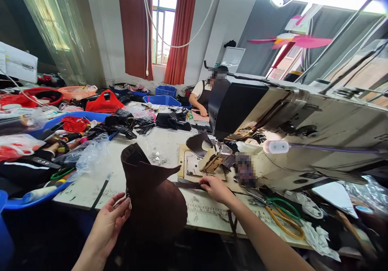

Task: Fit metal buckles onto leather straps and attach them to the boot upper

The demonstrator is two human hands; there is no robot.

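A dark brown leather piece point(157, 200), curled over at its top, hangs in front of the table edge. The fingers of my left hand point(110, 218) are closed on its left side, where a bit of shiny metal shows. Over the table, my right hand point(217, 189) pinches a narrow dark brown strap point(190, 185) that lies flat and runs toward the leather piece. Just beyond that hand stands the sewing machine's raised bed point(190, 164), with a curved dark leather part point(197, 145) on it. Whether strap and leather piece are joined is hidden.
The sewing machine's head point(303, 113) overhangs the right side. Scissors point(281, 212) with green and orange handles lie beneath it. A blue tub point(39, 200) full of tools and bags stands left. Small metal parts point(157, 157) lie mid-table. A person point(201, 95) works opposite.
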